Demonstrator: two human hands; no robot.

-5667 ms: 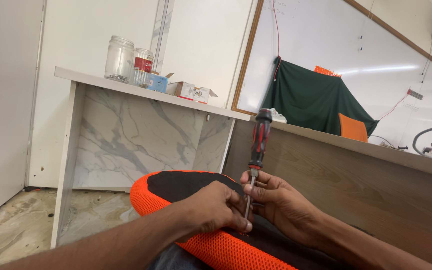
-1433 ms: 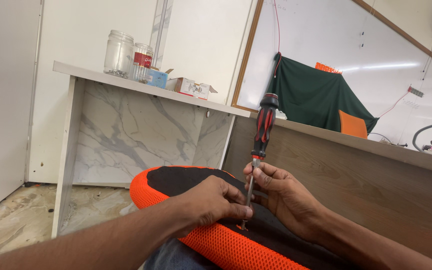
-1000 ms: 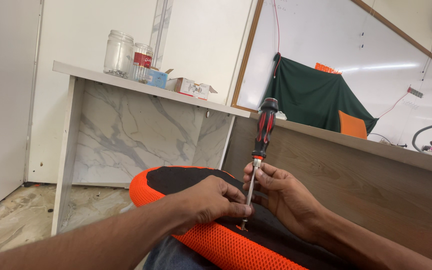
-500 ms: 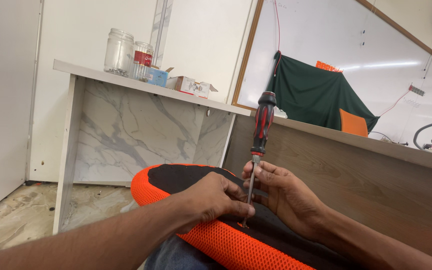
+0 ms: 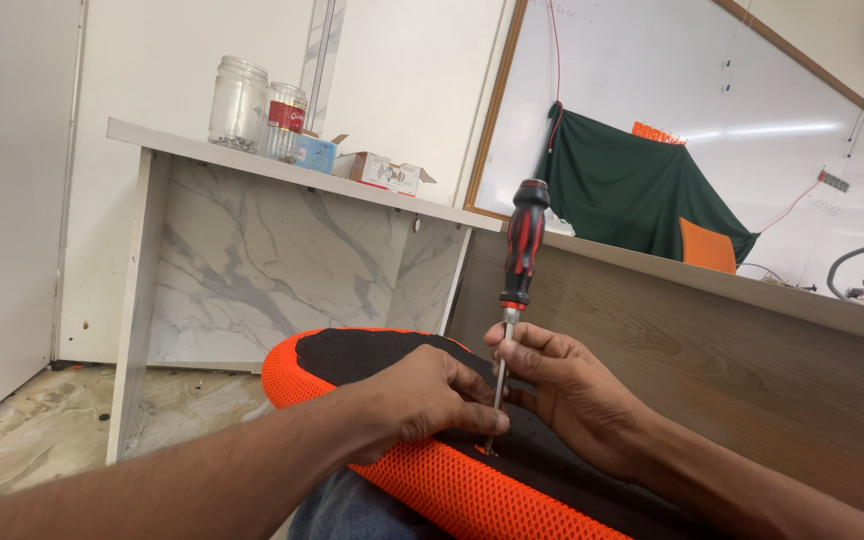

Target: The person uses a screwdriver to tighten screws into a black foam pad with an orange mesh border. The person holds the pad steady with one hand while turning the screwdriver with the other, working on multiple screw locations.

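Pinching the shaft of the screwdriver (image 5: 515, 290) low at centre frame, both hands (image 5: 422, 398) are clamped; the tip could be skidded across the orange cushion (image 5: 432, 480).

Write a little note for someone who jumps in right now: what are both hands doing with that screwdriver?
Left hand: rests on the orange-and-black mesh cushion, fingertips at the shaft.
Right hand: pinches the metal shaft of the screwdriver below its red-and-black handle.
Screwdriver: upright, tip in the cushion's black panel near the orange rim.
Done: tip is seated.
Left: whether the screw is tight cannot be seen.
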